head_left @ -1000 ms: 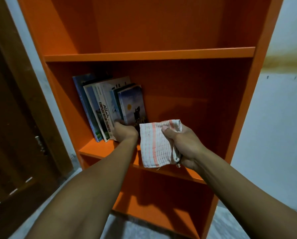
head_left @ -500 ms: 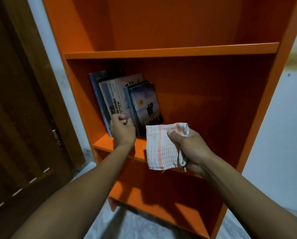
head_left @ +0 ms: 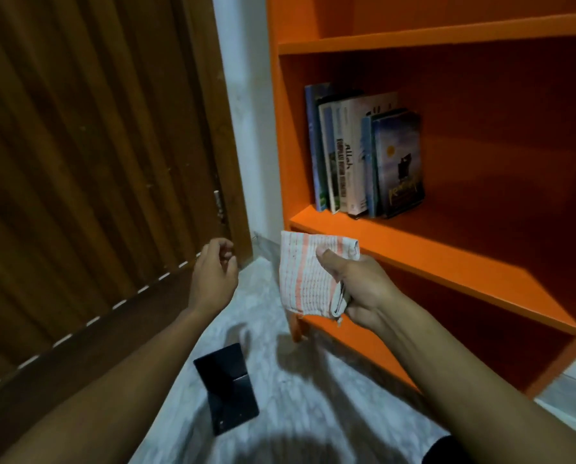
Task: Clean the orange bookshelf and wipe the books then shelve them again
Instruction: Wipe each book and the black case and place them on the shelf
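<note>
A dark wooden door with vertical grooved panels fills the space left of the left grip, its lower section plainer and set off by a pale broken line running diagonally. A small metal fitting sits on the door's right edge, just above that grip. Between the door and the right grip, a strip of white wall rises, scuffed and stained, meeting the floor at a pale skirting. Below both grips, a grey-white marbled floor spreads, crossed by soft shadows. On it, beneath the left grip, lies a flat black rectangular object, glossy and slightly angled; what it is cannot be told.
</note>
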`<act>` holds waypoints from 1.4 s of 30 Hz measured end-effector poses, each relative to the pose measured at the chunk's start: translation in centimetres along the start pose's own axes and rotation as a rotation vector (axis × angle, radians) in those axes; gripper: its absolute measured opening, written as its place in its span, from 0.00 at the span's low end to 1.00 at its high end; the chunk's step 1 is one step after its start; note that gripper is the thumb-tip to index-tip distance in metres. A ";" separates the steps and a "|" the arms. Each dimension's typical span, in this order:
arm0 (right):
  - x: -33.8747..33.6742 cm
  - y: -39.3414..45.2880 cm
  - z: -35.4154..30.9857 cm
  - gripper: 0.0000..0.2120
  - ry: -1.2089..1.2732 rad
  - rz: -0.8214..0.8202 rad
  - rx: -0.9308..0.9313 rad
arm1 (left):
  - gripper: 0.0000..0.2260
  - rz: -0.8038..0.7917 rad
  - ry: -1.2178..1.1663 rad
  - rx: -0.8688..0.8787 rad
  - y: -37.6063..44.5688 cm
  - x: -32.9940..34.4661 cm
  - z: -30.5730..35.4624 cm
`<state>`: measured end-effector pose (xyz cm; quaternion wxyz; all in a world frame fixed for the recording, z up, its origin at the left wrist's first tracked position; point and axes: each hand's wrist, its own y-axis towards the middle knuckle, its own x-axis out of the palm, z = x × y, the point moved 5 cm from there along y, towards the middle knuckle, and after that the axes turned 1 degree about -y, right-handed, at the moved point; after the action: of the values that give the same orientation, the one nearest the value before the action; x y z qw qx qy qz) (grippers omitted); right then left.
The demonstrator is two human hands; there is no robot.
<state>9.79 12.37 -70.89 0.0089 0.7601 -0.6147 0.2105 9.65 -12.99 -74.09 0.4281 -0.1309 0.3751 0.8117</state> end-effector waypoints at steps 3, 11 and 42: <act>2.6 0.6 3.1 0.10 0.036 -0.035 0.101 | 0.14 -0.082 0.062 -0.200 -2.6 -1.3 -6.3; 5.1 2.4 11.1 0.13 0.122 0.053 0.347 | 0.24 -0.399 0.230 -0.579 -10.1 0.0 -19.9; 3.9 3.2 11.0 0.11 0.291 0.046 0.421 | 0.08 -0.278 0.211 -0.358 -6.4 1.9 -17.9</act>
<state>10.80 4.93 -80.44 -0.0661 0.6926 -0.5667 0.4413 11.62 -22.54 -90.55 0.4644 -0.3388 0.2464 0.7803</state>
